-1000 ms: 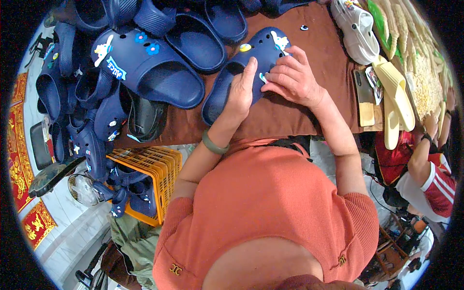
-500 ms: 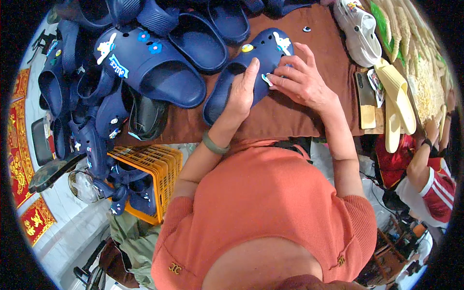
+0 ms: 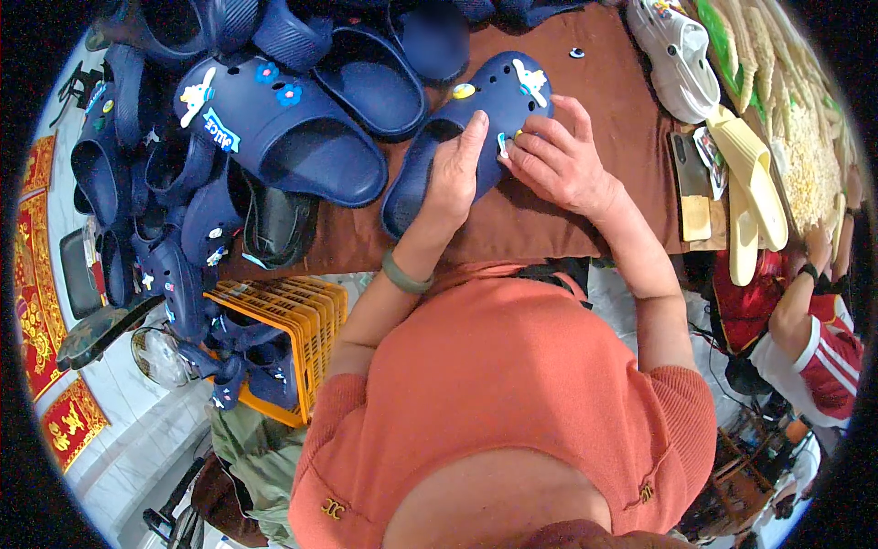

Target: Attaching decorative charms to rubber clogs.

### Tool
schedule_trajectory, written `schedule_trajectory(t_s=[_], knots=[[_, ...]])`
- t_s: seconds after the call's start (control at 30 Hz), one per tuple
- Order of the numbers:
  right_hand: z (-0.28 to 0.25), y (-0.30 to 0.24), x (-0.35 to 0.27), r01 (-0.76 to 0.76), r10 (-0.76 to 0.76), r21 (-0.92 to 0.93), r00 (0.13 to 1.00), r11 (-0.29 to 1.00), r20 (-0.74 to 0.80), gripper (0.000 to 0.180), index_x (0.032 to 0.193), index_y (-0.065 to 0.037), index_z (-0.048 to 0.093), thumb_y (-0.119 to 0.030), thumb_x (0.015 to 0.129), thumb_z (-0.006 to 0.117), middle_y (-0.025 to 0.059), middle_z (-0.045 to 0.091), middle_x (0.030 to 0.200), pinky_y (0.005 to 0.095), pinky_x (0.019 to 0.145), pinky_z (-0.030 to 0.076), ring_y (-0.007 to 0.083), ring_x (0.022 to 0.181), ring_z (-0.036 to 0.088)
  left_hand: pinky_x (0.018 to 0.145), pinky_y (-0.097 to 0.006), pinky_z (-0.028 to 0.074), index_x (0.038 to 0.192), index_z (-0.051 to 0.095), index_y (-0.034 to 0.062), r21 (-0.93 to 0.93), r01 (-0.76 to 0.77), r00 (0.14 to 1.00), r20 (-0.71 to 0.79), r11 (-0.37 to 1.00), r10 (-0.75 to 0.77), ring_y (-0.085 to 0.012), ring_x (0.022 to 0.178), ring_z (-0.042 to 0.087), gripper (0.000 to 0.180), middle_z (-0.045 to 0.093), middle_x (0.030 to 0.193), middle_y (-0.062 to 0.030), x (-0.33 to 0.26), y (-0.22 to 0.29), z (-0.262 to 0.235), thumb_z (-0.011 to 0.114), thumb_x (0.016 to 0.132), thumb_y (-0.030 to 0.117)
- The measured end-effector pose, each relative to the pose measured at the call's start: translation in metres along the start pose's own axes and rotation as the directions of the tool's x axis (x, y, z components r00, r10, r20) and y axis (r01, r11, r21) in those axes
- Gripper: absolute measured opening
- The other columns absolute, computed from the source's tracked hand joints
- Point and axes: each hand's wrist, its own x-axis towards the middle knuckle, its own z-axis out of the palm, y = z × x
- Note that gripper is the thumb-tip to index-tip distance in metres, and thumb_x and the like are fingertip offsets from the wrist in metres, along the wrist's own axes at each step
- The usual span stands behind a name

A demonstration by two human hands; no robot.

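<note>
A navy blue clog [image 3: 416, 174] lies on the brown cloth in front of me. My left hand [image 3: 453, 178] grips it, thumb along the top and fingers out of sight beneath or inside. My right hand [image 3: 560, 163] pinches a small white-and-blue shoe charm [image 3: 502, 145] against the clog's side. A yellow bit shows by those fingertips, too small to make out. On the clog's toe sit a yellow oval charm [image 3: 464, 91] and a white figure charm [image 3: 530, 82]. Left of it rests another navy clog [image 3: 302, 137] with blue flower charms, a white figure and a lettered banner charm.
Many navy clogs [image 3: 183, 174] pile up at the left, with a black shoe [image 3: 274, 224] beside them. An orange basket [image 3: 320, 316] holds more clogs. A loose charm [image 3: 576, 53], white clogs [image 3: 675, 59], yellow slippers [image 3: 745, 183] and a phone-like dark object [image 3: 684, 160] lie rightward. Another person's arm [image 3: 794, 302] appears far right.
My right fingers have shifted slightly and curled more over the charm, which has turned more upright. The yellow bit now shows beside them. My left hand keeps its hold on the clog.
</note>
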Motion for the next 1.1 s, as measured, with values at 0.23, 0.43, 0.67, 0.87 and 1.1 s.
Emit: schedule_trajectory(t_s=[0.23,0.43,0.67,0.87,1.1], knots=[[-0.006,0.002,0.004,-0.242,0.232,0.143,0.969,0.960,0.083,0.009,0.075,-0.007,0.065,-0.014,0.074,0.071,0.0012,0.061,0.079,0.0463,0.095,0.034,0.0180,0.087,0.057,0.087,-0.027,0.046,0.115,0.056,-0.0070,0.066,-0.052,0.999,-0.005,0.996,0.052,-0.0132,0.098,0.057,0.047,0.060,0.110,-0.0097,0.000,-0.001,-0.001,0.038,0.100,0.033],[0.000,0.014,-0.010,-0.618,0.633,0.550,0.749,0.561,0.195,0.007,0.080,-0.005,0.069,-0.012,0.077,0.070,0.0057,0.065,0.081,0.0348,0.088,0.038,0.0195,0.087,0.058,0.088,-0.027,0.045,0.114,0.057,-0.0069,0.044,0.005,1.000,0.009,0.999,-0.006,-0.0130,0.098,0.057,0.049,0.061,0.109,-0.0090,-0.002,0.007,0.005,0.038,0.099,0.036],[0.001,0.012,-0.005,-0.614,0.645,0.560,0.744,0.556,0.175,0.008,0.079,-0.006,0.069,-0.013,0.076,0.070,0.0061,0.065,0.082,0.0368,0.087,0.039,0.0204,0.086,0.058,0.080,-0.026,0.047,0.109,0.060,-0.0050,0.032,0.004,1.000,-0.028,0.999,-0.003,-0.0114,0.090,0.058,0.047,0.062,0.101,-0.0069,-0.001,0.003,0.003,0.040,0.099,0.037],[0.003,0.003,0.002,-0.153,0.155,0.035,0.986,0.988,-0.055,0.018,0.081,-0.011,0.065,-0.015,0.066,0.076,-0.0014,0.061,0.079,0.0503,0.095,0.031,0.0172,0.082,0.058,0.076,-0.024,0.046,0.105,0.060,-0.0039,0.121,-0.080,0.996,-0.037,0.989,0.085,-0.0070,0.087,0.055,0.044,0.060,0.096,-0.0033,-0.004,0.002,0.001,0.043,0.099,0.036],[0.001,-0.008,-0.002,-0.049,0.049,-0.100,0.999,0.994,-0.002,0.018,0.084,-0.010,0.065,-0.015,0.069,0.075,-0.0009,0.061,0.081,0.0501,0.094,0.033,0.0149,0.082,0.058,0.075,-0.023,0.046,0.101,0.061,-0.0047,0.090,-0.018,0.996,-0.081,0.996,0.026,-0.0073,0.083,0.054,0.044,0.060,0.093,-0.0031,-0.004,0.001,0.001,0.043,0.099,0.035]])
